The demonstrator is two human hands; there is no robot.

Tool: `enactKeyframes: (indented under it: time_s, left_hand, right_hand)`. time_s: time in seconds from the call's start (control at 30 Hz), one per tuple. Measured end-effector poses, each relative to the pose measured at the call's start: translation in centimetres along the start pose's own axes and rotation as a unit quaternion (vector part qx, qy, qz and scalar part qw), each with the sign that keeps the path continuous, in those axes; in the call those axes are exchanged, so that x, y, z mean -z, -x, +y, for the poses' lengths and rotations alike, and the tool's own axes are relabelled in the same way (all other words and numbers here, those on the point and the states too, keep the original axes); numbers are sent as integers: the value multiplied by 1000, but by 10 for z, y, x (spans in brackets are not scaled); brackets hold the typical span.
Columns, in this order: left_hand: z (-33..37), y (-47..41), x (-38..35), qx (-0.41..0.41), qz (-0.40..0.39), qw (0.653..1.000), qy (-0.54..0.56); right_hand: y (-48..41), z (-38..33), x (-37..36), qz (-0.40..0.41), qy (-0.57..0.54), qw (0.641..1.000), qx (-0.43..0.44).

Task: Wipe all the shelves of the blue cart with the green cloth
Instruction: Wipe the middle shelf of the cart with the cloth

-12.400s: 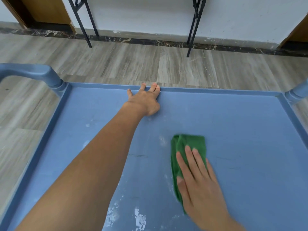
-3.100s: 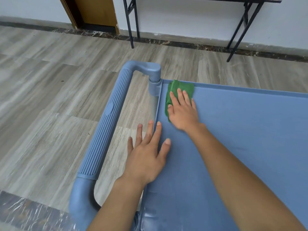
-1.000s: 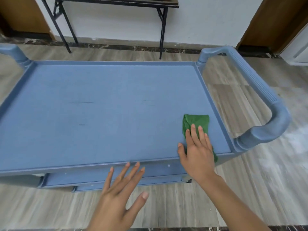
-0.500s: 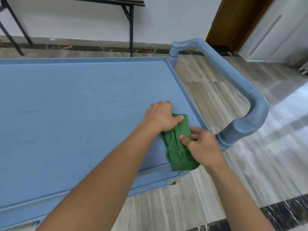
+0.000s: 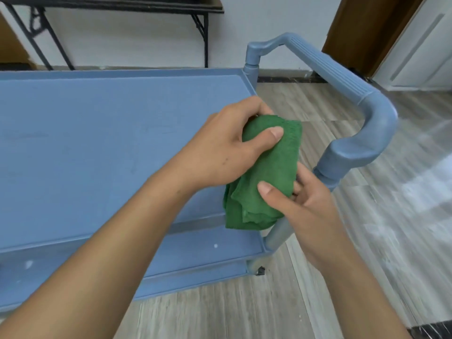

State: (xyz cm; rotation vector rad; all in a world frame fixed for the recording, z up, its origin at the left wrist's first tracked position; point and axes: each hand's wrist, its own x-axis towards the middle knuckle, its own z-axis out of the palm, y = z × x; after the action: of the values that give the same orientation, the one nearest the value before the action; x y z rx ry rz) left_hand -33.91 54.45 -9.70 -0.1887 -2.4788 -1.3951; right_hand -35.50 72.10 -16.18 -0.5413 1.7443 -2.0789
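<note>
Both hands are gripping the bunched green cloth above the right end of the blue cart.

The blue plastic cart's flat top shelf [image 5: 102,133] is filling the left of the view, with a lower shelf [image 5: 195,250] showing under its near edge. The left hand [image 5: 220,150] is reaching across that shelf and clenching the upper part of the crumpled green cloth [image 5: 269,177], its thumb pressing on the cloth's front and its fingers [image 5: 247,106] curling over the top. The cloth is hanging lifted off the shelf, over its near right corner. The right hand [image 5: 305,206] is pinching the cloth's lower part, thumb in front and fingers behind. The ribbed blue handle [image 5: 342,77] is curving just beside them on the right.
</note>
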Motion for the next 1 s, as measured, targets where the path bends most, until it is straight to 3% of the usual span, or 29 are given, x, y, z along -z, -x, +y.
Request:
enactKeyframes:
  time_s: [0.1,0.2,0.33,0.43,0.53,0.67,0.77,0.87,1.0]
  left_hand:
    - [21,9,0,-20,-23,998,48]
    - [36,22,-4,-27,7,995,96]
    - [30,55,-29,-23,106,979,172]
    - [8,91,-65,32,144,940,309]
    - [-38,122,-110,78,133,895,418]
    - [-116,152,-158,99,78,872,473]
    - [-179,162,-186,114,84,889,435]
    - [-240,165,-206,154,154,913,345]
    - [-308,154,-215,194,205,947,153]
  right_hand:
    - [-4,-24,15,-64,-32,996,56]
    - [-5,-47,18,-74,-26,991,108]
    - [14,-40,11,-5,77,976,204]
    - [32,-11,6,67,73,969,225]
    - [40,34,6,117,93,960,235]
    - [43,113,13,157,142,950,231]
    - [28,181,21,170,187,946,204]
    - [-7,247,30,170,247,938,175]
    - [-71,319,38,151,439,869,170]
